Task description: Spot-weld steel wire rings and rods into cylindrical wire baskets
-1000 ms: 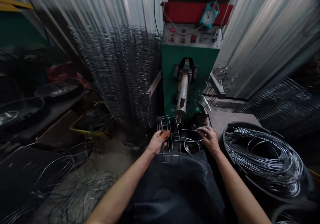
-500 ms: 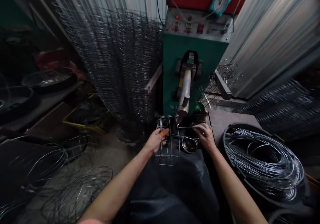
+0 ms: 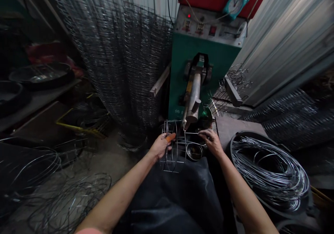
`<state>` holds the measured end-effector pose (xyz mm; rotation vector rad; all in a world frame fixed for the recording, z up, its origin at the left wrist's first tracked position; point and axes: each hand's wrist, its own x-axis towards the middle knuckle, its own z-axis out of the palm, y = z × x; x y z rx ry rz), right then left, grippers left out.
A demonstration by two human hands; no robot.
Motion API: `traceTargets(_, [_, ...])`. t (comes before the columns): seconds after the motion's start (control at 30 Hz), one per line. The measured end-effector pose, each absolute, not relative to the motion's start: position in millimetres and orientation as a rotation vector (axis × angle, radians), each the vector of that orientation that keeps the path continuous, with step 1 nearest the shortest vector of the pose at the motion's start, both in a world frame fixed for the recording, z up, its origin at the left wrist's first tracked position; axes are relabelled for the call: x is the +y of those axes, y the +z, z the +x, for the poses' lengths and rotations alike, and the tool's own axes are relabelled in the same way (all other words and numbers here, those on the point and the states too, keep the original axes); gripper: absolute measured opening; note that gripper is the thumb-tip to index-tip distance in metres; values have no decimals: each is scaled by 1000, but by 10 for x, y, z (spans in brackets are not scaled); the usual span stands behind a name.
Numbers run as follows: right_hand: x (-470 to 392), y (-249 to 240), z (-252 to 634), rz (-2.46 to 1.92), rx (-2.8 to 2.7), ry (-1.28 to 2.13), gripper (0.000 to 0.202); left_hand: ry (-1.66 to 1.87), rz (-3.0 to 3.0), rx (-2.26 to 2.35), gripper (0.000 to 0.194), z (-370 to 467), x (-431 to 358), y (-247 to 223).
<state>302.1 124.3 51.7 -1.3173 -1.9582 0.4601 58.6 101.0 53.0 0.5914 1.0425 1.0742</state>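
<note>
My left hand [image 3: 162, 146], with an orange cover on one finger, is closed round the side of a round wire frame [image 3: 177, 161]. Just right of it, my right hand [image 3: 211, 139] pinches a thin metal wire [image 3: 192, 133] that runs left to the frame's edge. The frame's rim is right below the tip of the green spot welder [image 3: 191, 117]; whether they touch I cannot tell. A small metal bowl [image 3: 195, 151] sits under the wire, between the hands.
Tall stacks of wire frames [image 3: 112, 60] rise at the left. A black tub [image 3: 235, 157] of wire rings [image 3: 268, 171] stands at the right. Loose wire [image 3: 70, 199] lies on the floor. Two metal bars [image 3: 160, 82] jut out beside the welder.
The view has shifted slightly. Both hands keep their grips, and the wire and frame edge now sit closer under the welder tip.
</note>
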Motion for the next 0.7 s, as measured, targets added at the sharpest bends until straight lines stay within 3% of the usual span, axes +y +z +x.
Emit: traceTargets(0.7, [1347,441,3051,-1353,-1931,463,28,1095,614,1021,41,586,1129,535])
